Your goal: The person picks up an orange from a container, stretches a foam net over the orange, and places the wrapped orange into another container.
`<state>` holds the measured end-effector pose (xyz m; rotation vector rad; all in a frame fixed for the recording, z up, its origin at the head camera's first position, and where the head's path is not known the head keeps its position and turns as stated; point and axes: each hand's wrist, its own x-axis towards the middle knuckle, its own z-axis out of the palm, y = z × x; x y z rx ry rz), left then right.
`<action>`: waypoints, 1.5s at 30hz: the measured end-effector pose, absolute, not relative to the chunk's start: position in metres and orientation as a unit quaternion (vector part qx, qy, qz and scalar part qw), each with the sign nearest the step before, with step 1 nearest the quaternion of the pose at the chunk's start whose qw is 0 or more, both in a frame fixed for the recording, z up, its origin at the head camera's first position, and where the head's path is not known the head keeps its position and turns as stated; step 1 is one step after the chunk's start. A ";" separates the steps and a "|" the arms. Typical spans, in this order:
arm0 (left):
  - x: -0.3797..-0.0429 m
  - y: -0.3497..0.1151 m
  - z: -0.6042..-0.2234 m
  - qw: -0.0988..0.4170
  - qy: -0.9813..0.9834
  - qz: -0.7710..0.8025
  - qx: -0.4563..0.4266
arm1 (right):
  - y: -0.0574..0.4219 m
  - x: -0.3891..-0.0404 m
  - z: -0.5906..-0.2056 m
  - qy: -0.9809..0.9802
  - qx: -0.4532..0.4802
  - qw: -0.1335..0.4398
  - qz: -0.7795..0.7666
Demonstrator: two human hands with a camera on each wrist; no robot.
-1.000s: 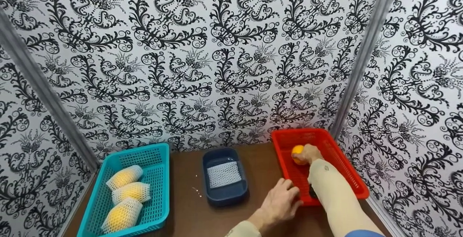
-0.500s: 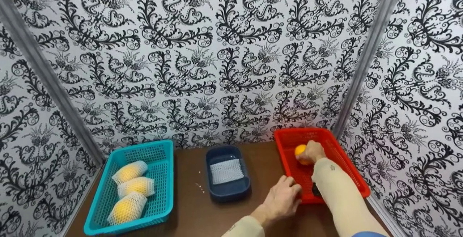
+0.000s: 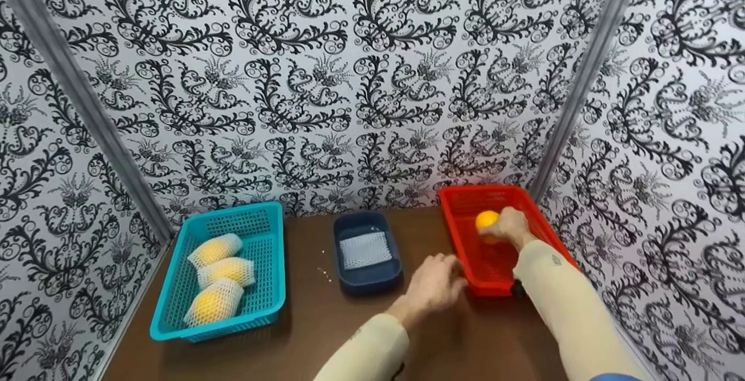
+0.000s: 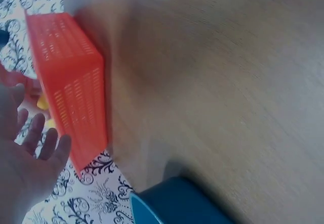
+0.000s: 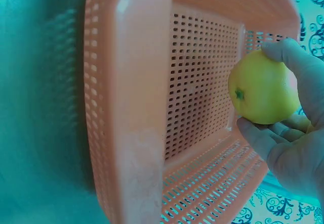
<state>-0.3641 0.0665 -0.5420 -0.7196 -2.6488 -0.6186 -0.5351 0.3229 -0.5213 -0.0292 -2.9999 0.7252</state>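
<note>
In the head view, my right hand (image 3: 511, 227) holds a bare orange (image 3: 486, 220) over the far part of a red mesh basket (image 3: 495, 267). The right wrist view shows the thumb above the orange (image 5: 260, 90) and fingers beneath it, its green stem end facing the camera. My left hand (image 3: 435, 282) is beside the basket's left rim with nothing in its grasp. Seen from the left wrist, the fingers (image 4: 48, 145) are spread and relaxed near the basket wall (image 4: 83, 102); whether they touch it I cannot tell.
A teal basket (image 3: 265, 276) on the left holds three yellow-orange fruits (image 3: 215, 302) in white foam nets. Between the baskets stands a dark blue tub (image 3: 369, 286) with an unfilled foam net (image 3: 365, 250) inside. White specks (image 3: 324, 271) lie on the brown table (image 3: 291, 346).
The head view has shifted, so everything sits higher in it. My left hand has drawn slightly left from the red basket's rim. The orange stays in my right hand, raised a little.
</note>
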 end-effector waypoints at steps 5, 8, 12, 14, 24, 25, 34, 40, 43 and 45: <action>-0.365 0.054 -0.525 0.150 -0.909 -0.321 -0.218 | 0.303 -0.513 -0.490 -0.967 -0.022 0.043 0.252; -0.361 0.047 -0.521 0.133 -0.901 -0.366 -0.195 | 0.294 -0.500 -0.484 -0.965 -0.011 0.053 0.256; -0.353 0.040 -0.522 0.121 -0.889 -0.404 -0.179 | 0.281 -0.478 -0.483 -0.953 0.000 0.058 0.296; -0.349 0.036 -0.523 0.120 -0.883 -0.419 -0.173 | 0.274 -0.467 -0.483 -0.944 0.011 0.061 0.323; -0.343 0.001 -0.526 0.108 -0.852 -0.496 -0.128 | 0.231 -0.434 -0.499 -0.889 0.098 0.051 0.445; -0.342 -0.003 -0.527 0.107 -0.849 -0.503 -0.124 | 0.227 -0.431 -0.501 -0.882 0.110 0.048 0.456; -0.335 -0.038 -0.549 0.098 -0.810 -0.573 -0.078 | 0.174 -0.400 -0.529 -0.812 0.245 0.010 0.530; -0.332 -0.058 -0.562 0.129 -0.786 -0.597 -0.091 | 0.146 -0.389 -0.544 -0.784 0.287 -0.017 0.551; -0.330 -0.067 -0.564 0.140 -0.780 -0.602 -0.096 | 0.135 -0.384 -0.550 -0.762 0.299 -0.031 0.573; -0.327 -0.073 -0.566 0.143 -0.780 -0.602 -0.096 | 0.129 -0.381 -0.554 -0.749 0.309 -0.040 0.585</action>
